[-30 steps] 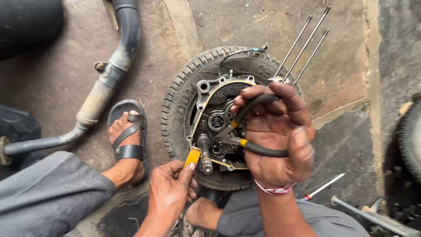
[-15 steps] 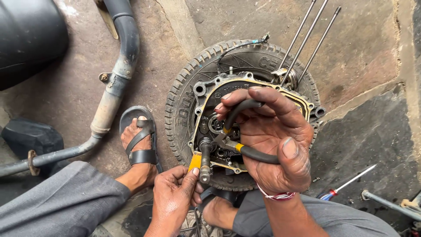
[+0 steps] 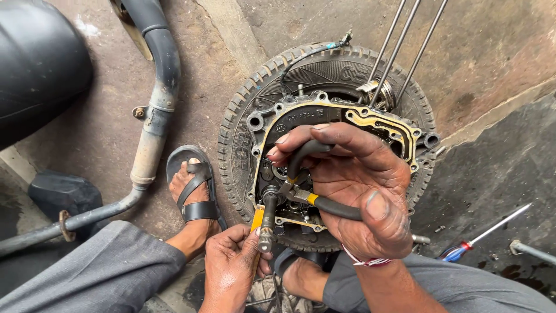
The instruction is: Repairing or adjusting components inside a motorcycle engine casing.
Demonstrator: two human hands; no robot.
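While pinching a yellow-handled tool (image 3: pixel 258 220) and a splined metal shaft (image 3: pixel 267 217) between thumb and fingertips, left hand (image 3: pixel 231 264) low in view, just beside the engine case (image 3: pixel 336 116). Right hand (image 3: pixel 347 185) clamped around black-handled pliers (image 3: pixel 310 179), grips squeezed narrow, nose down inside the open case beside the shaft's upper end. Case resting on a tyre (image 3: pixel 243 116) lying flat on the concrete floor (image 3: pixel 492 46). Sandalled foot (image 3: pixel 194 191) just left of the tyre, grey trouser legs (image 3: pixel 104 272) on either side. Screwdriver (image 3: pixel 480 235) on the ground to the right. Further off, exhaust pipe (image 3: pixel 153 116) at left, three thin rods (image 3: pixel 405 40) rising from the case's far edge.
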